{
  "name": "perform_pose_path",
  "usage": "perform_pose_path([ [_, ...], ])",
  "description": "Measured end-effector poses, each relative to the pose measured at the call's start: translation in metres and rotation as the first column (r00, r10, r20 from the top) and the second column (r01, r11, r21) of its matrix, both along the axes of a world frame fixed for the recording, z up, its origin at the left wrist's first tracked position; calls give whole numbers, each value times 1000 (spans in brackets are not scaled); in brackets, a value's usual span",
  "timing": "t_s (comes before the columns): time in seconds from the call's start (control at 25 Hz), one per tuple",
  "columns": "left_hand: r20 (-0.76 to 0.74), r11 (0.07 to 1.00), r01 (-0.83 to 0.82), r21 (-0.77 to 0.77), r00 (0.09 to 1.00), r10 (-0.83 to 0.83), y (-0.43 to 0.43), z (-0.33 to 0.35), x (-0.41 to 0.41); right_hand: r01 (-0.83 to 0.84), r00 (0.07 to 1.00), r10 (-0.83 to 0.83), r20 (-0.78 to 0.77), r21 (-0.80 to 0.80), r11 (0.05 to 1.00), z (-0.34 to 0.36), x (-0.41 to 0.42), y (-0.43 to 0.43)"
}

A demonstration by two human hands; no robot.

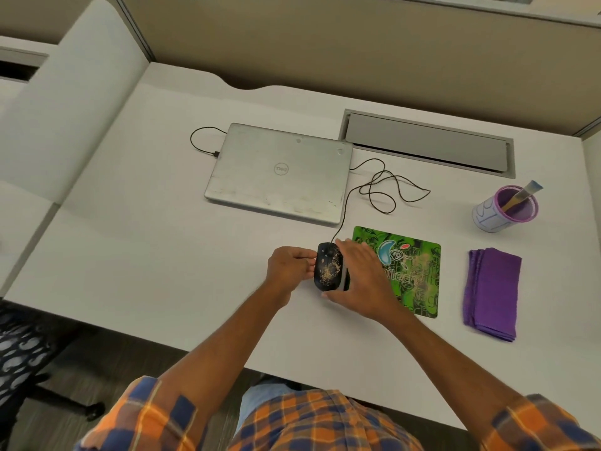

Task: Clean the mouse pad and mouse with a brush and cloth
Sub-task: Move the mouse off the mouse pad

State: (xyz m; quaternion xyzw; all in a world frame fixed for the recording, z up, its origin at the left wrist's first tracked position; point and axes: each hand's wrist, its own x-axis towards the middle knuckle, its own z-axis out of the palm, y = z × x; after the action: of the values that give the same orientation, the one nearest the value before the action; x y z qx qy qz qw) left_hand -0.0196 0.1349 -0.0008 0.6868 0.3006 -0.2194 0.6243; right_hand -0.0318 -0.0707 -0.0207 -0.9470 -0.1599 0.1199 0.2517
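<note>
A black wired mouse (328, 270) speckled with tan dust sits on the white desk just left of the green mouse pad (413, 265). My left hand (289, 266) grips its left side and my right hand (364, 278) cups its right side, covering the pad's left edge. Tan dust also lies on the pad's right half. A folded purple cloth (491, 292) lies to the right of the pad. A brush (520, 195) stands handle-down in a purple cup (504, 211) at the back right.
A closed silver laptop (279, 172) lies behind the mouse, with the mouse cable (383, 187) looping beside it. A grey cable tray lid (426, 143) is set into the desk at the back. Partition walls border the desk. An office chair (29, 362) stands at lower left.
</note>
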Motion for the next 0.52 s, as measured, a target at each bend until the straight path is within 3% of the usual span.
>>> perform_pose_path([
  [0.52, -50, 997, 42, 63, 998, -39, 81, -18, 1, 56, 998, -55, -43, 9, 998, -8, -12, 91],
])
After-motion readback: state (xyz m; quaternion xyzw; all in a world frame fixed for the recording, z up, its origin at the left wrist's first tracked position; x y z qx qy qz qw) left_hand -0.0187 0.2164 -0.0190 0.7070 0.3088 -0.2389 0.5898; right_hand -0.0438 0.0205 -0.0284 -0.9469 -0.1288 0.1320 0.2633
